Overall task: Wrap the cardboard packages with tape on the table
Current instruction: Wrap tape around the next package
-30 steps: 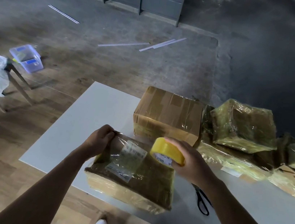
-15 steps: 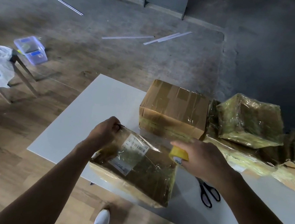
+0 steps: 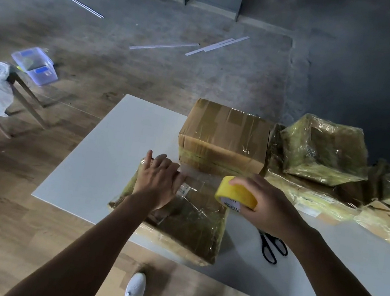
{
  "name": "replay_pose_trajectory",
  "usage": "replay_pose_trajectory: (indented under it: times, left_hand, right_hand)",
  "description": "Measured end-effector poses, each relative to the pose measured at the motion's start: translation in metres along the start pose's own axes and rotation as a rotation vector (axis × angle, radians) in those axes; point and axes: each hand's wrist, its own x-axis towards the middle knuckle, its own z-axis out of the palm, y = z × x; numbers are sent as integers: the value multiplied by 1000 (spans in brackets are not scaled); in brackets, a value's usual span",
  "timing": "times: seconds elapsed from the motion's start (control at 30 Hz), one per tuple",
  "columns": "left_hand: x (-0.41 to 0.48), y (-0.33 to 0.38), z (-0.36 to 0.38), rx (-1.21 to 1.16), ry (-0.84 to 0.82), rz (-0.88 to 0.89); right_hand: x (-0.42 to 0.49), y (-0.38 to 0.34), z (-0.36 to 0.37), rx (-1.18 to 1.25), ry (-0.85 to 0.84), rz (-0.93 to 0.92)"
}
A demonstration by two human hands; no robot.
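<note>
**Left hand flattening a fresh strip on the near package**

The left hand (image 3: 158, 185) is lying flat, fingers straight, on the far end of the tape-wrapped cardboard package (image 3: 185, 226). The package is sitting at the near edge of the white table (image 3: 113, 151).

Half a second ago this hand was clenching the package's far-left corner and the package was tipping up. Now the package is lying level, and the hand is pressing rather than gripping.

The right hand (image 3: 270, 208) is grasping the yellow tape roll (image 3: 235, 195), fingers curled over its rim, and holding it above the package's far-right corner. Earlier it was sitting lower, beside the right edge.

A clear strip (image 3: 199, 177) seems to be running from the left fingers to the roll, though glare is blurring its edges.

Judgement: one more pass is going down across the top face. Smoothing and cutting are probably coming next, and the scissors (image 3: 271, 246) are lying just right of the package.

A large brown box (image 3: 225, 137) is standing just behind. Other wrapped packages (image 3: 323, 151) are piling up at the right.
</note>
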Motion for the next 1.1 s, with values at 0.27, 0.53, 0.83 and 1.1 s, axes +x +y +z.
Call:
replay_pose_trajectory:
  times: [0.27, 0.53, 0.83, 1.1]
  left_hand:
    - [-8, -12, 9, 19, 61, 32]
    - [-9, 16, 0, 83, -5, 427]
    - [0, 67, 0, 136, -132, 212]
    - [17, 78, -1, -163, -139, 386]
  right_hand:
    - [-10, 9, 1, -166, -189, 126]
    - [-10, 13, 23, -226, -225, 141]
    - [-14, 12, 28, -231, -204, 166]
    - [-13, 14, 33, -289, -192, 187]
